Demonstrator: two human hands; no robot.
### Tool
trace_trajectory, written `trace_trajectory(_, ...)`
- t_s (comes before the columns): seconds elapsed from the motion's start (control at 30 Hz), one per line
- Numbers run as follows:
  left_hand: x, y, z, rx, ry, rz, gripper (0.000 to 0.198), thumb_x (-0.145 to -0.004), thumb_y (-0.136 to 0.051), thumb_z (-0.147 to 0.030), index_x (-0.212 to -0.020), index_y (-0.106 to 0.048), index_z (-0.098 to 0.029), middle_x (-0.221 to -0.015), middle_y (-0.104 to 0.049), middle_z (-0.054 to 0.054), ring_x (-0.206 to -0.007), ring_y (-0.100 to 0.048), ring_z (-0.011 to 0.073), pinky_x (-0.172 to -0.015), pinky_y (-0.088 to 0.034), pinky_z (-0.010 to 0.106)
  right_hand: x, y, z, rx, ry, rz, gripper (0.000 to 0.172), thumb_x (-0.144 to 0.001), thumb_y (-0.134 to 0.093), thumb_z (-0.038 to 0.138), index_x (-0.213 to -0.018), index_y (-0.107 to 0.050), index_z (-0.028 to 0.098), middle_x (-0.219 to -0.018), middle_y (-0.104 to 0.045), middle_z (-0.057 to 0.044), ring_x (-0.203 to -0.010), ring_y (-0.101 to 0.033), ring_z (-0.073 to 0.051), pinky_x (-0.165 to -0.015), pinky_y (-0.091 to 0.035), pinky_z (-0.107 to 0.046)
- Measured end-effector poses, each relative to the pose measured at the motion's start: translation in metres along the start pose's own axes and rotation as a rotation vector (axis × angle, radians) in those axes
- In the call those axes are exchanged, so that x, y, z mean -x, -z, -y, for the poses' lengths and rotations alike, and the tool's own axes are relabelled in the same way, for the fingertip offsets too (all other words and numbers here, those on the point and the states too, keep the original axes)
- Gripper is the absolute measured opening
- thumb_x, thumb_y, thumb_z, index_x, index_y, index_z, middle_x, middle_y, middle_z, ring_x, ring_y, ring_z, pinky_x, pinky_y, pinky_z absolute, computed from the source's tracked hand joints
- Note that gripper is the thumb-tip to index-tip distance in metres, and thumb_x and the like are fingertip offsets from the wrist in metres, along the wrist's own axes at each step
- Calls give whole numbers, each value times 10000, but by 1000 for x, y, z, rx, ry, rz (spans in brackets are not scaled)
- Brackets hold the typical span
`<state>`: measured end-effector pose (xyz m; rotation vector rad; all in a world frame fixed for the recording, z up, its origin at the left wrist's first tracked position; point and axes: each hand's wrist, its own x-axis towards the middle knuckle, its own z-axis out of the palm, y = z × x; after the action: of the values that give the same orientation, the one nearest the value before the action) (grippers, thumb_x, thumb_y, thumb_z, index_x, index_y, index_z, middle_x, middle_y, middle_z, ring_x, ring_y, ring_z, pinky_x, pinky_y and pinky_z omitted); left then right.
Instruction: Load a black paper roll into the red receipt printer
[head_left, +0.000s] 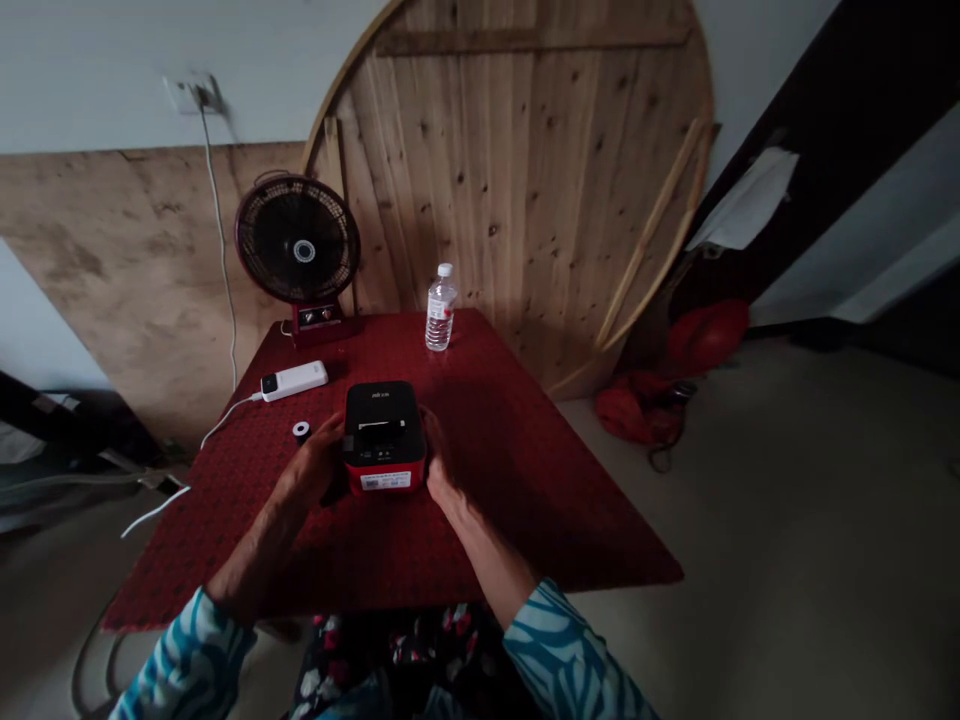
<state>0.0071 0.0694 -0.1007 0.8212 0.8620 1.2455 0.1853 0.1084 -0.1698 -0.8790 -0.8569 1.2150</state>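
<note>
- Holding the printer by its two sides, with the left hand on one and the right hand on the other, likely to keep it from tipping.
- Curved against the printer, both hands; pressed in, not spread wide. Too dark to tell about fingertips underneath.
- At the middle of the red table, right in front of the body, the printer; perhaps for an easy reach. Hard to tell: resting flat or lifted a little.
- Facing the lap, its sticker; maybe for easy reading.
- In the top slot, a bit of white paper.
- Just beside the left hand, a small roll, maybe for quick grabbing.
- Near the left edge, a white power bank, perhaps for letting its cord hang off the side.
- At the back, a fan turned this way, likely for cool air.
- Upright and well apart, a bottle, maybe to keep water away from the printer.
</note>
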Motion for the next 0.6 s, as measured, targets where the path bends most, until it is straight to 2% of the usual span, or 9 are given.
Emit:
trace_trajectory(0.07,4,2,1,27,7,26,633,-712,-748,-235,-1323,-601,-161,-1087,-769,91,-953,-740,262,-784,-579,320,2,-1,-4,16,14,-21,545,-801,-578,672,-1121,-702,249,-1184,-729,-55,-1142,-623,-268,-979,-481,-423)
trace_trajectory(0.2,4,7,-2,1,45,-20,643,-677,-758,-158,-1302,-607,-162,-1078,-771,81,-923,-747,239,-759,-575,287,3,-1,-5,52,42,-67,539,-810,-557,686,-1091,-712,254,-1189,-721,-53,-1127,-620,-256,-984,-468,-410)
trace_trajectory(0.4,-2,14,-10,-60,103,-3,648,-654,-779,-153,-1281,-620,-183,-1046,-771,64,-876,-748,218,-767,-582,297,1,-1,-8,-2,24,-53,507,-824,-577,655,-1112,-706,258,-1159,-731,-42,-1090,-636,-256,-934,-481,-394)
trace_trajectory(0.6,-5,19,-8,-135,95,-64,640,-640,-780,-165,-1262,-632,-197,-1023,-770,49,-835,-735,188,-724,-567,259,0,-2,-9,-17,35,-55,516,-822,-582,653,-1116,-706,248,-1174,-730,-49,-1130,-624,-263,-954,-472,-397)
